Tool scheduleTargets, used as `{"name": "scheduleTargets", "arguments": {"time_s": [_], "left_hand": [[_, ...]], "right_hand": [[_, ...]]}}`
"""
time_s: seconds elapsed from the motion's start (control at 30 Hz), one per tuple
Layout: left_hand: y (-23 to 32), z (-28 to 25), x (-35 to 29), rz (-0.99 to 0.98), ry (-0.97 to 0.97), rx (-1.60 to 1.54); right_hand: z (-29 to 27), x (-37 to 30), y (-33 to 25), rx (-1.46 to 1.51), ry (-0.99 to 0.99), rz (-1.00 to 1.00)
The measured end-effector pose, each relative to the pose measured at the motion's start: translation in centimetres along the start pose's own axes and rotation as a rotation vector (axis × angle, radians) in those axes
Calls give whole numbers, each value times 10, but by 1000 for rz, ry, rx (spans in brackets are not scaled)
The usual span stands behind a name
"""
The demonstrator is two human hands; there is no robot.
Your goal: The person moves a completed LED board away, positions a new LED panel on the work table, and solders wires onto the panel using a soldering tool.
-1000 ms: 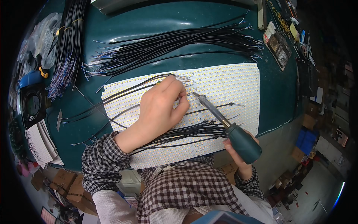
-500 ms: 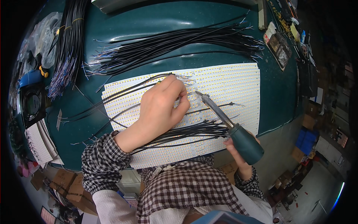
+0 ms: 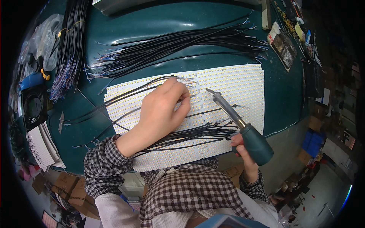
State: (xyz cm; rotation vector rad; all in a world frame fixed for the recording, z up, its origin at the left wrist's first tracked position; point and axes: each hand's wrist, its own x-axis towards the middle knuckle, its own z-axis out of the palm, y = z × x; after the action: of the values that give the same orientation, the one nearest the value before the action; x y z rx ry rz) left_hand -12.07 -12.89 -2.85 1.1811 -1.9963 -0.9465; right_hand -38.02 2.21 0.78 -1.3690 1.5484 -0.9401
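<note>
My left hand [image 3: 163, 104] is closed in a pinch above the middle of a white LED board sheet [image 3: 239, 81]. A thin black cable [image 3: 131, 113] runs in under it, and its stripped end shows faintly by the fingertips. My right hand [image 3: 246, 155] grips the green handle of a soldering iron [image 3: 232, 113]. The iron's dark tip points up and left, a short way right of my left fingertips. More black cables [image 3: 186, 133] lie in a bunch across the lower board, and a few [image 3: 140, 84] cross its upper left.
A large bundle of black cables [image 3: 171, 43] lies beyond the board on the green table mat [image 3: 152, 19]. Another tied bundle [image 3: 72, 41] is at the far left, above a small black fan [image 3: 33, 106] and paper pads [image 3: 42, 146]. A dark, stained block [image 3: 283, 49] sits at the right.
The soldering iron has moved right, its tip drawing away from my left fingertips. My left hand has shifted very slightly left and down.
</note>
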Motion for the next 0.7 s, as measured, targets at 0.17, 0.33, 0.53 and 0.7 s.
{"name": "scheduleTargets", "arguments": {"time_s": [0.17, 0.33, 0.53, 0.7], "left_hand": [[1, -7, 0, -4, -58, -98], [2, -5, 4, -7, -83, -28], [5, 7, 5, -39, 14, 29], [3, 12, 4, -22, 36, 60]], "right_hand": [[-1, -1, -10, 209, 94, 182], [-3, 1, -10, 210, 76, 183], [-3, 2, -13, 220, 74, 190], [-4, 1, -9, 205, 70, 222]]}}
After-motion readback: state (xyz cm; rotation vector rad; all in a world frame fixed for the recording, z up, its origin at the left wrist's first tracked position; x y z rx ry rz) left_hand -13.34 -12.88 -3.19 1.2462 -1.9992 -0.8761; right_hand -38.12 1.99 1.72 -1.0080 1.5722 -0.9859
